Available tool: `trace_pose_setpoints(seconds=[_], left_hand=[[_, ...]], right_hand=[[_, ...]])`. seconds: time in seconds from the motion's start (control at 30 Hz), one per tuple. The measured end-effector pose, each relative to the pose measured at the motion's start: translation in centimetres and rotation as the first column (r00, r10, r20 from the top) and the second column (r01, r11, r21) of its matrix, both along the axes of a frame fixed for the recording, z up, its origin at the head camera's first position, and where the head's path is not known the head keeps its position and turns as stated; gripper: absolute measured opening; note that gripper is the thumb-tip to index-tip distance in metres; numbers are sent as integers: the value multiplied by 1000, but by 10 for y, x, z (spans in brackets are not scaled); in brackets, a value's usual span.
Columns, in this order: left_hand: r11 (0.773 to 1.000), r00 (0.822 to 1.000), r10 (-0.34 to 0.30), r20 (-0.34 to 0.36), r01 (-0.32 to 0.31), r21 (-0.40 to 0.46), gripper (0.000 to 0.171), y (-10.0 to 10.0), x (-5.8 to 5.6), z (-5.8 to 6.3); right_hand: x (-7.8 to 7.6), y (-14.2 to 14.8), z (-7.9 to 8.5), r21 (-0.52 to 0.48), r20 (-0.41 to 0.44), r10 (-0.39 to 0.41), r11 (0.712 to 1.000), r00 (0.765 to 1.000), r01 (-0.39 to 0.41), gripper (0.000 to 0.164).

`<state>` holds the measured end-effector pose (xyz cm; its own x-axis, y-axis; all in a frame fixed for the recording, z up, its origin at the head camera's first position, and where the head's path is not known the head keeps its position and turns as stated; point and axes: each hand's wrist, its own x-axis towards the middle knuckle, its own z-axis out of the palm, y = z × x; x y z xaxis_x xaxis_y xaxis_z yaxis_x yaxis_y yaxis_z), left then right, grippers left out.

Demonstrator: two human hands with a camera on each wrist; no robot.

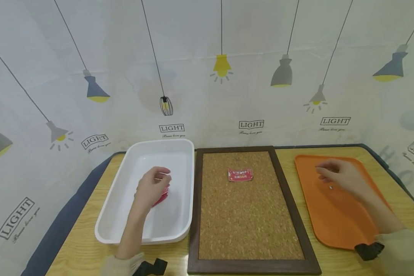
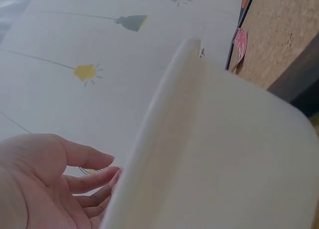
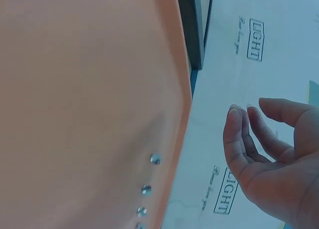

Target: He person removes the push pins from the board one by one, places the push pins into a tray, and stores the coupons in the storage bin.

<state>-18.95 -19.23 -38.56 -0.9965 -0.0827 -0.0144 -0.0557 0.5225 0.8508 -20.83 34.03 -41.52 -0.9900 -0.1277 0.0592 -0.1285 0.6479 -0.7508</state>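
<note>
My left hand [image 1: 153, 186] hovers over the white tub [image 1: 176, 226], its thumb apart from its loosely bent fingers. Below it, partly covered by the hand, lie red paper coupons [image 1: 161, 198]. In the left wrist view the tub's wall hides some of the left fingertips. Above the orange tray [image 1: 334, 222], my right hand [image 1: 341, 176] has softly curved fingers with a gap to the thumb and nothing between them. Several small shiny pushpins [image 3: 145, 190] sit in a row on that tray in the right wrist view. A red coupon [image 1: 234, 176] is on the corkboard [image 1: 245, 222].
The corkboard's dark wooden frame [image 1: 254, 266] stands between the tub and the orange tray on a wood-grain table [image 1: 79, 237]. Behind the table hangs a pale cloth [image 1: 200, 84] printed with lamps. A small silvery spot [image 1: 241, 173] shows on the board's coupon.
</note>
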Motion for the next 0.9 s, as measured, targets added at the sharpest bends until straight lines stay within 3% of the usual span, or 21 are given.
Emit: trace_pose_setpoints(seconds=[0.17, 0.4, 0.77, 0.9], left_hand=[[998, 996, -44, -74, 46, 30, 24, 19, -3, -3], [994, 989, -96, -113, 101, 41, 20, 50, -7, -10], [974, 964, -224, -146, 224, -19, 22, 101, -11, -17], [968, 962, -251, -109, 252, -8, 24, 119, -15, -23]], right_hand=[[-2, -21, 8, -8, 31, 33, 999, 999, -33, 42], [-11, -48, 5, -55, 43, 92, 994, 995, -89, 36], [-22, -95, 4, -72, 61, 133, 989, 989, -128, 37], [-30, -110, 3, -66, 48, 152, 987, 987, -149, 32]])
